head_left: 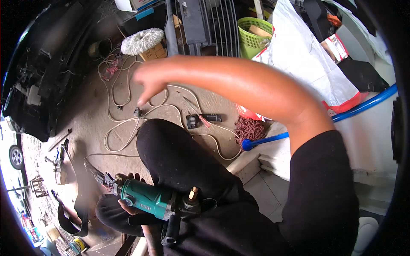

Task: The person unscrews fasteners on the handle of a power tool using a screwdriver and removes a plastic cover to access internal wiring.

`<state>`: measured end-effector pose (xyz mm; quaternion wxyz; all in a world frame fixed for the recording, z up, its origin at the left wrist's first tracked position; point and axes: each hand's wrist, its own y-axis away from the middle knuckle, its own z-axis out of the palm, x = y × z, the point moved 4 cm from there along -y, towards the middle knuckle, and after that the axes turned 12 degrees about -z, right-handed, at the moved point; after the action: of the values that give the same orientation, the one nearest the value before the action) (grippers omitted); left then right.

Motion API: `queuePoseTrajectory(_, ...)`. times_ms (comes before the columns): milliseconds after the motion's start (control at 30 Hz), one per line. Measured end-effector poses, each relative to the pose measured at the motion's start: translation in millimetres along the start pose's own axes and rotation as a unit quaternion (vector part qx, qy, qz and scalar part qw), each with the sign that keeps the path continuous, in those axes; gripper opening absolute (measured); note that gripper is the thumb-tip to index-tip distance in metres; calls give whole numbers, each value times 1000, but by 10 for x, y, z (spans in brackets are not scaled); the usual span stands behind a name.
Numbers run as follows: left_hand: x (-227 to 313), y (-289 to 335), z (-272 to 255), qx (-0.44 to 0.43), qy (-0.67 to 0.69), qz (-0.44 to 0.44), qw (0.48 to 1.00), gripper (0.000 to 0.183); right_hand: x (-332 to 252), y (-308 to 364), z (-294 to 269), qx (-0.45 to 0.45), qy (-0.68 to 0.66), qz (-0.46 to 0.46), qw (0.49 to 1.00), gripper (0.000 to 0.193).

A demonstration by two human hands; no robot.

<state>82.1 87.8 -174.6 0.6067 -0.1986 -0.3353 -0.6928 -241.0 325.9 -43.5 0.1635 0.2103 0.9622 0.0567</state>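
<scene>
We pick out a cardboard box (154,52) up at eleven o'clock, brown and squat, tucked just under a fluffy white pad. Above it, hard against the top rim, sits a white carton (141,4) with blue edging, only its lower part in view. Over at one o'clock we see a big white plastic sack (301,64), crumpled, with red trim along its lower hem and red marks near its top. Just right of it lies a small flat packet (337,47), white with red borders, tilted. Down at seven o'clock, close to the rim, we catch a small round tin (77,246) with a yellow and blue label.
</scene>
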Motion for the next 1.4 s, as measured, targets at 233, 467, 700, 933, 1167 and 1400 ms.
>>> queuePoseTrajectory(233, 145, -76, -148, 69, 50, -74, 994, 65, 1307, 1197, 2550, 83, -249, 401, 878, 69)
queuePoseTrajectory(467, 188, -88, 284, 100, -29, -64, 993, 68, 461, 1471, 4068, 82, -215, 498, 836, 96)
queuePoseTrajectory(700, 78, -34, 111, -33, -5, -68, 997, 83, 461, 1380, 4236, 97, -117, 455, 878, 92)
queuePoseTrajectory(933, 191, -14, -19, 49, -85, -23, 995, 93, 677, 1403, 4392, 107, -360, 416, 828, 57)
queuePoseTrajectory(1167, -18, -175, 98, 256, 147, -89, 951, 111, 1281, 1956, 3348, 26, -510, 382, 770, 26)
queuePoseTrajectory(1400, -107, -272, 507, 79, 209, -76, 972, 107, 1522, 2642, 2238, 56, -219, 429, 875, 23)
